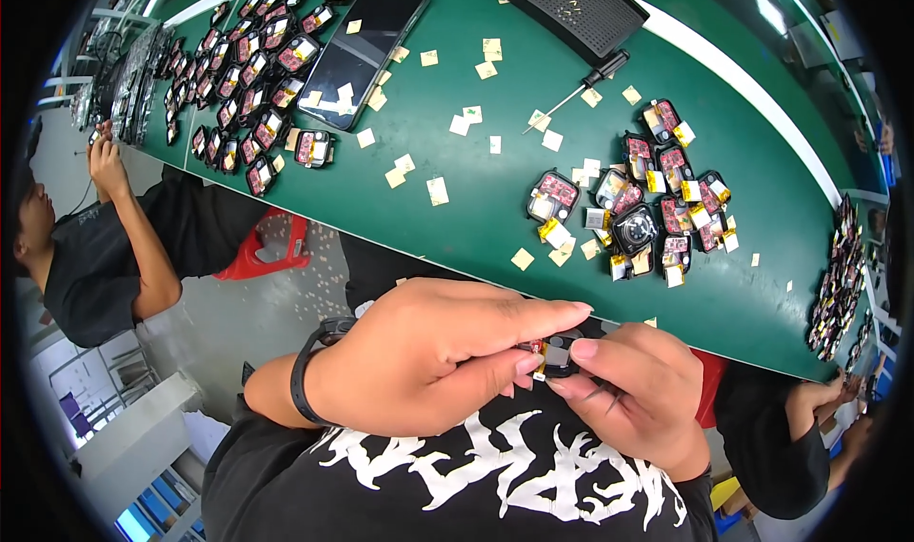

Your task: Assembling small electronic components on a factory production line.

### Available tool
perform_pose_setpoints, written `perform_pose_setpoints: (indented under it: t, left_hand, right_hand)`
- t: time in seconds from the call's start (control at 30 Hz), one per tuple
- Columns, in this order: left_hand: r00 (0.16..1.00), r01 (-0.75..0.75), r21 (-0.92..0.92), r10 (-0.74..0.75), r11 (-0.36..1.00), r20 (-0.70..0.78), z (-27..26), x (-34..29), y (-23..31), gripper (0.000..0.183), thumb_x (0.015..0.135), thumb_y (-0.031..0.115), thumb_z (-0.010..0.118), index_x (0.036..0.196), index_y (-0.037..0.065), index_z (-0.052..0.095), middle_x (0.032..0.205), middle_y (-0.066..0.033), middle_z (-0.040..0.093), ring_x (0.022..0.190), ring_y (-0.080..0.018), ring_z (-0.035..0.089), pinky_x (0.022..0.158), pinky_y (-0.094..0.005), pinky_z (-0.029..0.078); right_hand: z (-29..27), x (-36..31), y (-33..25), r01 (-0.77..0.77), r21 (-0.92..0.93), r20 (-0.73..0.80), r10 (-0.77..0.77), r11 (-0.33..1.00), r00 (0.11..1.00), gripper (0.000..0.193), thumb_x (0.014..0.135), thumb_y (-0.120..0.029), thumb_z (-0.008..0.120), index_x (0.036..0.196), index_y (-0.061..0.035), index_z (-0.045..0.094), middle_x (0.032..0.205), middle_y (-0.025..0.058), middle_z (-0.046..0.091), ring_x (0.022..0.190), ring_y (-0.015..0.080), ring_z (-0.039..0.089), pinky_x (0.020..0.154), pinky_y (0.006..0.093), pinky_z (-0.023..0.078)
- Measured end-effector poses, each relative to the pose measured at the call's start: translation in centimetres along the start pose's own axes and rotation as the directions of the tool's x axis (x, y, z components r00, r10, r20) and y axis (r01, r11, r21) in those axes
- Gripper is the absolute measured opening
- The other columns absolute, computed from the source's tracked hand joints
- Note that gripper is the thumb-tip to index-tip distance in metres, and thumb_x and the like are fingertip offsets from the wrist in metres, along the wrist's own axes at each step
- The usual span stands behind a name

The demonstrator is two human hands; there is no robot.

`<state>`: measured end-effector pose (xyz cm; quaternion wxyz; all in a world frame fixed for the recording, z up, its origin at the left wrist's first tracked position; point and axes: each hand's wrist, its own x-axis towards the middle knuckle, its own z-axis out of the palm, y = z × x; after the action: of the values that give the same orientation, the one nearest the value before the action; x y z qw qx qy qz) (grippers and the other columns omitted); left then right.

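Close in front of my chest, a small open smartwatch case (558, 354) is held between both hands. It is black, with a bit of red circuit board and a yellow-taped tab showing. My left hand (409, 361) is closed on its left side, thumb and fingers pinching it. From the right, my right hand (640, 382) grips the case with its thumb on top and fingers curled beneath. Much of the case is hidden by the fingers. Beyond my hands on the table lies a cluster of similar open watch cases (675, 169), plus one with a dark round dial (635, 229).
On the green table (419, 242) are many more watch cases (251, 70), a black phone (369, 52), a screwdriver (583, 89), a black perforated tray (571, 11) and scattered pale paper squares (437, 191). Co-workers sit at left (105, 247) and right (776, 437).
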<state>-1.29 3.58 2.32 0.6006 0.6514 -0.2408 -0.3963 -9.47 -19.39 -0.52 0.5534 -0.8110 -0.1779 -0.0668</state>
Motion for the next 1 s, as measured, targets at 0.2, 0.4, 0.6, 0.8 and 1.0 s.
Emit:
perform_pose_setpoints:
  t: [0.2,0.4,0.6,0.8,1.0]
  left_hand:
    - [0.977,-0.213,0.067,0.212,0.975,0.012,-0.7,0.1,0.0,0.055,0.084,-0.013,0.056,0.139,-0.009,0.057,0.112,-0.0219,0.070,0.088,-0.0242,0.072,0.079,-0.0304,0.056]
    - [0.971,-0.234,0.119,0.237,0.965,-0.012,-1.4,0.0,0.0,0.055,0.082,-0.012,0.058,0.138,-0.009,0.058,0.114,-0.0219,0.070,0.088,-0.0260,0.071,0.081,-0.0318,0.056]
    - [0.907,-0.170,0.347,0.284,0.922,-0.310,-3.1,-0.2,-1.6,0.043,0.089,-0.007,0.065,0.131,0.002,0.067,0.101,-0.0123,0.069,0.086,-0.0236,0.066,0.077,-0.0325,0.053]
    - [0.537,0.218,0.681,0.497,0.699,-0.682,-11.8,-3.2,-3.8,0.028,0.087,0.001,0.068,0.115,0.001,0.071,0.085,-0.0138,0.064,0.077,-0.0290,0.063,0.071,-0.0379,0.050]
    - [0.225,0.347,0.543,0.494,0.764,-0.840,-20.7,-4.6,-4.7,0.031,0.089,0.003,0.070,0.120,0.003,0.071,0.088,-0.0041,0.067,0.076,-0.0107,0.059,0.069,-0.0278,0.050]
  right_hand:
    - [-0.1,0.4,-0.2,0.030,-0.033,-0.017,-0.030,0.999,0.999,0.047,0.073,-0.004,0.088,0.117,-0.0058,0.071,0.078,0.0027,0.063,0.058,0.0162,0.061,0.049,0.0297,0.047]
    - [0.2,1.4,-0.2,0.049,-0.058,-0.002,-0.049,0.997,0.999,0.045,0.073,-0.004,0.088,0.115,-0.0074,0.072,0.080,0.0024,0.065,0.059,0.0164,0.061,0.051,0.0300,0.048]
    - [-1.2,1.5,0.0,-0.091,-0.338,-0.111,0.056,0.937,0.992,0.037,0.075,-0.002,0.085,0.109,-0.0042,0.072,0.081,0.0087,0.067,0.062,0.0258,0.063,0.057,0.0355,0.052]
    - [-3.4,-1.1,3.0,-0.191,-0.582,-0.241,0.056,0.790,0.969,0.025,0.081,0.000,0.076,0.105,-0.0001,0.068,0.091,0.0160,0.062,0.084,0.0312,0.061,0.072,0.0364,0.047]
    - [-3.9,1.0,-2.8,-0.293,0.641,-0.051,0.421,0.709,0.906,0.047,0.084,0.006,0.069,0.129,-0.0039,0.062,0.111,0.0217,0.071,0.077,0.0144,0.061,0.070,0.0261,0.047]
